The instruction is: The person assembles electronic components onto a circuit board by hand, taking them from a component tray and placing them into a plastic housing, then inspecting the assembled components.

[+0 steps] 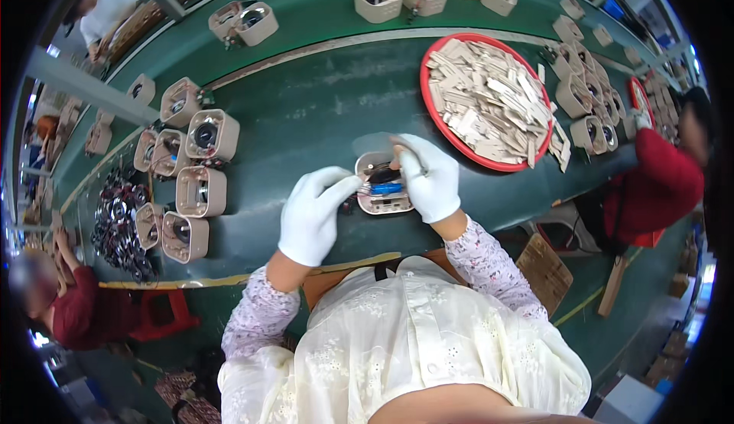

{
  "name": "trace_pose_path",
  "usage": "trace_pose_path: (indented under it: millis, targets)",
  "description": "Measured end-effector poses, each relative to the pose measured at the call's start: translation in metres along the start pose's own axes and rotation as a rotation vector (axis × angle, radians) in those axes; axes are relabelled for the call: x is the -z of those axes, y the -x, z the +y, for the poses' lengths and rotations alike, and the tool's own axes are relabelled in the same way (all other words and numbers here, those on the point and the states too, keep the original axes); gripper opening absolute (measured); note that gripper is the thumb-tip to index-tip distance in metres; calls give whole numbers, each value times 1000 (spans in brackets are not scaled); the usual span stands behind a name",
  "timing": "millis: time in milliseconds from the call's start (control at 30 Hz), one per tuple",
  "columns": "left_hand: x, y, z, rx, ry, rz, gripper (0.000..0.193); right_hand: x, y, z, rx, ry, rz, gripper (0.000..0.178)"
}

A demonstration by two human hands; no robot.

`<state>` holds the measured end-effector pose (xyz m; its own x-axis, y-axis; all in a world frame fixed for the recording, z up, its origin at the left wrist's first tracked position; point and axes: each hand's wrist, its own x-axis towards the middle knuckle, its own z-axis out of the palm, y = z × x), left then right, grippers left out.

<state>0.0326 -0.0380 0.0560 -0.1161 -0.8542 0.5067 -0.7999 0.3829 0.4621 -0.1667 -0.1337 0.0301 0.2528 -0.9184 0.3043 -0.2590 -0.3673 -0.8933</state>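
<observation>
A small beige plastic housing (384, 205) lies open side up on the green table before me. Inside it are a black round part (380, 173), a blue cylinder (385, 189) and some thin wires. At the housing's left rim, my white-gloved left hand (310, 214) has thumb and forefinger pressed together; what is between them is too small to tell. My right hand (430, 178), gloved but with bare fingertips showing, curls over the right side of the housing. Its fingers are bent in a pinch above the black part, and anything in them is hidden.
A red round basin (426, 87) heaped with flat beige pieces (489, 95) stands at the right. More beige housings (212, 135) and a pile of black wired parts (121, 221) are at the left. Housings (378, 2) line the far belt. Other people sit at both sides.
</observation>
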Motion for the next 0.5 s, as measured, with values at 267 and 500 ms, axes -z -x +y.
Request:
trace_pose_path:
  millis: [267,500]
  targets:
    - [11,-14,-29,-481,-291,-436,55,-4,-6,4,228,5,-27,20]
    - [-3,-20,2,-795,-214,-386,40,0,-6,9,289,68,-9,19]
